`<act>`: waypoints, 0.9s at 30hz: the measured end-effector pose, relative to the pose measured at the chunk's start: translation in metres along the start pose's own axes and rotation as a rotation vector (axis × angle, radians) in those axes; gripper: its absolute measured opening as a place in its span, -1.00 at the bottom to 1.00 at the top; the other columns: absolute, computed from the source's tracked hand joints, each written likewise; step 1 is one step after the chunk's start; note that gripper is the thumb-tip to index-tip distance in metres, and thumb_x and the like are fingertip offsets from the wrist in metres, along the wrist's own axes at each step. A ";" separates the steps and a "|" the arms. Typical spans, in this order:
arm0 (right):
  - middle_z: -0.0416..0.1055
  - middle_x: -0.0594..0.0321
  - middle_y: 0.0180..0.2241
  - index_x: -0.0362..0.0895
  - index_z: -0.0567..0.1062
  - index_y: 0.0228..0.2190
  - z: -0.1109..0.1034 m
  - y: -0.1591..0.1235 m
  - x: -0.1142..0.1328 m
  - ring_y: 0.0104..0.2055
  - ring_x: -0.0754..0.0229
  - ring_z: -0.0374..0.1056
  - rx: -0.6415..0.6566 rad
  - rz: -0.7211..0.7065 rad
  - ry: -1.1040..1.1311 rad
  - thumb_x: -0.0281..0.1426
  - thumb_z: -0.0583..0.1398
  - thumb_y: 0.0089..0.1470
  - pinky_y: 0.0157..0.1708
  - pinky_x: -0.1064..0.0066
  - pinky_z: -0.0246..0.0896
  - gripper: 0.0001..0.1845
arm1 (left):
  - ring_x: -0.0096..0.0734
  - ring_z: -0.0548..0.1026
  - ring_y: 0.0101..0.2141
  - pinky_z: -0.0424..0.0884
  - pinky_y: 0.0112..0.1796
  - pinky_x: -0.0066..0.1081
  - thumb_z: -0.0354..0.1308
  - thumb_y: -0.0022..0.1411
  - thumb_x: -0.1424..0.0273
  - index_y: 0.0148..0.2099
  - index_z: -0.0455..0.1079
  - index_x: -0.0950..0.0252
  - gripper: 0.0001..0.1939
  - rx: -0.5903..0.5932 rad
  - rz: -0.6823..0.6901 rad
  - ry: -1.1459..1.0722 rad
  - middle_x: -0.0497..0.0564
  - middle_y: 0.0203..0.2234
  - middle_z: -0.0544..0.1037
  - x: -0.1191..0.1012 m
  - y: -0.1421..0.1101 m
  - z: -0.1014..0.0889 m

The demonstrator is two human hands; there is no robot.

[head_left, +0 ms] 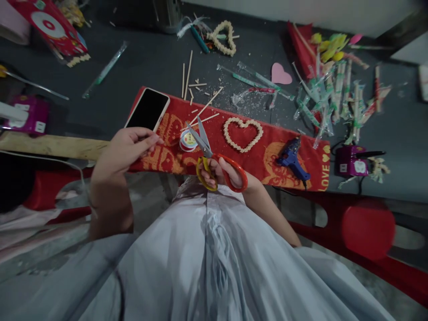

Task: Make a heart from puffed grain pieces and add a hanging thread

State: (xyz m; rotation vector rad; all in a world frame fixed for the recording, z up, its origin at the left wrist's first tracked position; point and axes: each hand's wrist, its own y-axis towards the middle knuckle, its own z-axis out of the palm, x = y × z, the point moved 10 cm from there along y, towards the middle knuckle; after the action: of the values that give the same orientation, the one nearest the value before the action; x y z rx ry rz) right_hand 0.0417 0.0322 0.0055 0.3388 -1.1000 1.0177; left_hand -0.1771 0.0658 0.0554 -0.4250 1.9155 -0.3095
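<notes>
My right hand [230, 173] has its fingers through the red and yellow handles of a pair of scissors [204, 145]. The blades are parted and point up and left, over a small round spool [188, 140] with a pale label. To the left, my left hand [133, 145] is closed in a pinch just below a phone [149, 109] with a dark screen. Whatever its fingertips hold, if anything, is too small to make out. A heart-shaped frame [243, 134] of pale stick pieces lies on the red cloth [214, 118], right of the scissors.
A blue glue gun [292, 162] lies on the cloth's right end. Thin sticks [190, 73] and crumbs lie behind the cloth. Further right are plastic wrappers [317, 102] and a pink paper heart [281, 74]. Another stick heart [223, 39] lies at the back. Purple boxes [351, 160] stand at both sides.
</notes>
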 end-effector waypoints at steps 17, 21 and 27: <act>0.27 0.26 -0.38 -0.03 0.39 -0.31 -0.031 -0.007 0.000 -0.47 0.26 0.16 -0.199 0.031 0.301 0.28 0.27 0.08 -0.46 0.37 0.18 -0.37 | -0.61 0.19 -0.65 0.03 -0.64 -0.52 0.38 0.09 0.19 -0.36 0.56 0.29 -0.75 0.072 0.135 -0.040 -0.02 -0.59 0.48 -0.026 0.023 -0.015; 0.28 0.26 -0.40 -0.03 0.38 -0.29 -0.034 -0.007 -0.001 -0.46 0.23 0.15 -0.220 0.034 0.332 0.25 0.27 0.10 -0.46 0.35 0.16 -0.39 | -0.62 0.18 -0.67 0.05 -0.64 -0.53 0.33 0.16 0.28 -0.37 0.54 0.31 -0.82 0.059 0.094 -0.044 -0.02 -0.61 0.47 -0.024 0.025 -0.019; 0.30 0.24 -0.38 -0.03 0.38 -0.23 -0.039 -0.009 0.000 -0.47 0.20 0.18 -0.241 0.059 0.327 0.35 0.17 0.12 -0.51 0.31 0.21 -0.32 | -0.58 0.23 -0.63 0.13 -0.58 -0.51 0.21 0.32 0.39 -0.30 0.55 0.38 -0.82 0.071 0.054 0.064 0.05 -0.55 0.55 -0.021 0.034 -0.026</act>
State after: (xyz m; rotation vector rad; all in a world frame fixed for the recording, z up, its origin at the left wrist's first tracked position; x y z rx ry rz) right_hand 0.0714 0.0543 -0.0101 -0.0547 -0.9255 0.9408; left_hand -0.1993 0.1062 0.0684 -0.3193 1.9682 -0.3589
